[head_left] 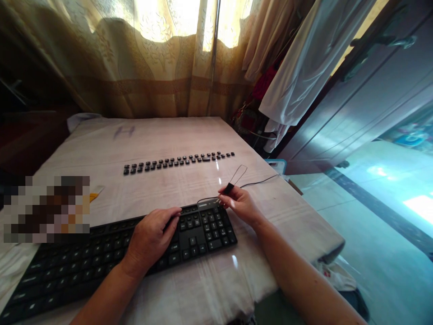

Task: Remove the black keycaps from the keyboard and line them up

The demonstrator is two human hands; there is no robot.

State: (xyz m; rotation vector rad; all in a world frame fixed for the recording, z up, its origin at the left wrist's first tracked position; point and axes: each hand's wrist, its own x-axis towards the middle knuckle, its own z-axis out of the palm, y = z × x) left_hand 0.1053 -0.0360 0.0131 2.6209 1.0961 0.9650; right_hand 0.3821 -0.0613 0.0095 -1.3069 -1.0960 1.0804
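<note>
A black keyboard (191,232) lies slantwise across the near side of the table, its number pad to the right. My left hand (154,237) rests over its middle, with fingers curled at the far edge and thumb bent in. At the top right corner of the keyboard, my right hand (241,203) pinches a wire keycap puller (229,188) by its short black handle. One thin wire loop points up and away; the other end is down by the number pad, partly behind my fingers. Farther back, several loose black keycaps (176,160) stand in two rows.
A cloth-covered table (169,135) fills the middle. A black cable (260,182) runs right toward the table edge. A blurred patch (47,210) hides something at the left, beside a small yellow item (94,197). Curtains (162,76) hang behind; a door (355,90) stands right.
</note>
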